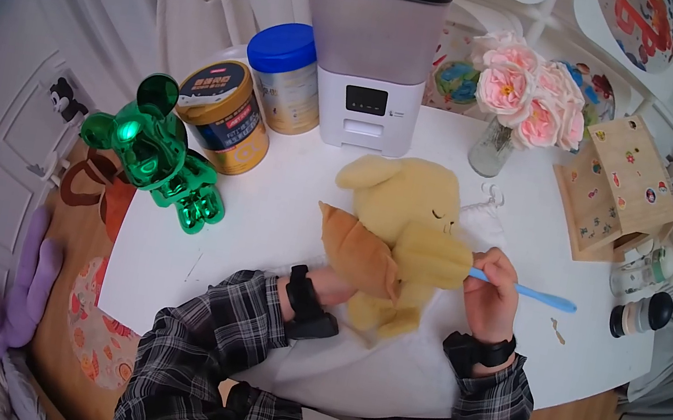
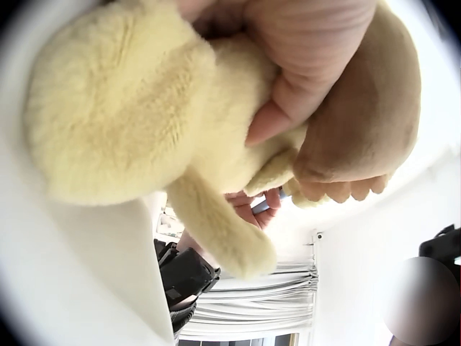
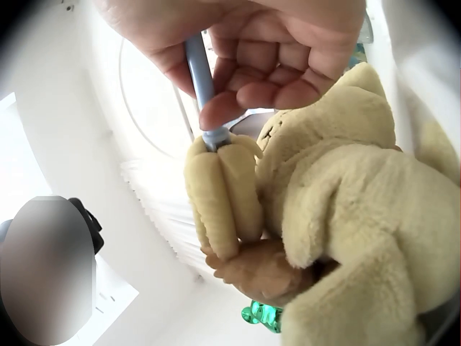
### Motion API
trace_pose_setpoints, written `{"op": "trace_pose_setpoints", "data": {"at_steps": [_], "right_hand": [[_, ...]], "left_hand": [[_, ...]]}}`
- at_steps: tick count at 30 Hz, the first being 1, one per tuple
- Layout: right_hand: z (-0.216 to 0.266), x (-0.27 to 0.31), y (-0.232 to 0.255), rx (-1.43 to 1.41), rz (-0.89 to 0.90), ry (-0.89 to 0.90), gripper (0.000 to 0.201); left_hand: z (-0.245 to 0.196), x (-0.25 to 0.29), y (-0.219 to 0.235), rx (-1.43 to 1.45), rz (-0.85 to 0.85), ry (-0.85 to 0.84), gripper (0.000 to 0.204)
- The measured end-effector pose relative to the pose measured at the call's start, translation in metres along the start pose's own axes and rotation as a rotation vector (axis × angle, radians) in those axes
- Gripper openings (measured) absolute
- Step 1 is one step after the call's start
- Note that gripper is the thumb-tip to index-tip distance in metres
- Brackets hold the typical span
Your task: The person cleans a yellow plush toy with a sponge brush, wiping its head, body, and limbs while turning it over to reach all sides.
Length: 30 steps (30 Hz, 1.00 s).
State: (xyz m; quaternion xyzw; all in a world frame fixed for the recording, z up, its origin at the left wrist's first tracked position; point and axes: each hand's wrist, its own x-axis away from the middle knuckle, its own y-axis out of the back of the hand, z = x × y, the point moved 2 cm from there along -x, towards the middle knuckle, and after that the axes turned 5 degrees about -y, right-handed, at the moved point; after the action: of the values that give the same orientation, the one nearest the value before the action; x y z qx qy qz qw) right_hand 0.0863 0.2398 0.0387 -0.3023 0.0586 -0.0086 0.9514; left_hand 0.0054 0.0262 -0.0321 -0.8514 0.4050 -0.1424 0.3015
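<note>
A pale yellow plush toy [image 1: 410,196] with a floppy ear and stitched closed eyes is held over the table's front part. My left hand [image 1: 327,285] grips its body from the near left, thumb pressed into the fur in the left wrist view. Beside that hand bulges a brown soft piece [image 1: 358,251] with a scalloped edge. My right hand [image 1: 491,296] pinches a slim blue stick [image 1: 544,296] with a rounded free end. Its other end meets a folded yellow part [image 3: 220,191] near the toy's front in the right wrist view; the tip is hidden there.
On the white table [image 1: 261,233] stand a green shiny bear figure [image 1: 155,153], two cans [image 1: 230,126], a feeder-like machine [image 1: 374,65], a flower vase [image 1: 489,151], a wooden house [image 1: 616,186] and small jars [image 1: 641,314]. A white cloth [image 1: 367,375] lies at the front edge.
</note>
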Motion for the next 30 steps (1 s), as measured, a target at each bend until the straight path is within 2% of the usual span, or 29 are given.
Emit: {"op": "trace_pose_setpoints", "data": {"at_steps": [3,6,9,10,13,16,19,20,24,27,30], "right_hand": [[0.010,0.002,-0.007,-0.152,-0.114,0.148,0.019],[0.015,-0.001,-0.007,-0.229,-0.152,0.188,0.019],[0.003,-0.002,-0.006,-0.084,-0.105,0.078,0.019],[-0.004,-0.002,-0.004,-0.121,-0.097,0.039,0.019],[-0.004,0.000,-0.002,-0.011,0.032,-0.003,0.018],[0.011,0.002,-0.009,-0.132,-0.077,0.168,0.020],[0.014,-0.002,-0.004,-0.067,-0.158,0.208,0.021],[0.010,-0.004,-0.002,0.035,-0.166,0.181,0.022],[-0.003,0.000,-0.009,-0.035,-0.072,0.055,0.019],[0.003,0.002,0.000,0.042,0.047,0.072,0.019],[0.013,0.001,-0.006,-0.120,-0.134,0.232,0.020]], "left_hand": [[-0.008,0.005,-0.008,0.019,-0.010,0.007,0.035],[-0.009,0.007,-0.008,0.030,-0.015,0.012,0.035],[0.001,0.004,0.002,0.021,-0.001,0.023,0.035],[0.003,0.002,0.004,0.016,0.008,0.026,0.035],[0.003,0.002,0.006,-0.012,0.002,0.025,0.034],[-0.002,0.005,0.000,0.018,-0.012,0.006,0.034],[-0.002,0.006,0.001,0.021,-0.011,-0.006,0.034],[-0.001,0.006,0.003,0.013,-0.009,-0.005,0.034],[0.000,-0.001,0.002,0.020,-0.017,0.033,0.034],[-0.004,0.002,0.000,-0.005,-0.028,0.034,0.034],[0.000,0.005,0.006,-0.007,-0.045,0.008,0.040]]}}
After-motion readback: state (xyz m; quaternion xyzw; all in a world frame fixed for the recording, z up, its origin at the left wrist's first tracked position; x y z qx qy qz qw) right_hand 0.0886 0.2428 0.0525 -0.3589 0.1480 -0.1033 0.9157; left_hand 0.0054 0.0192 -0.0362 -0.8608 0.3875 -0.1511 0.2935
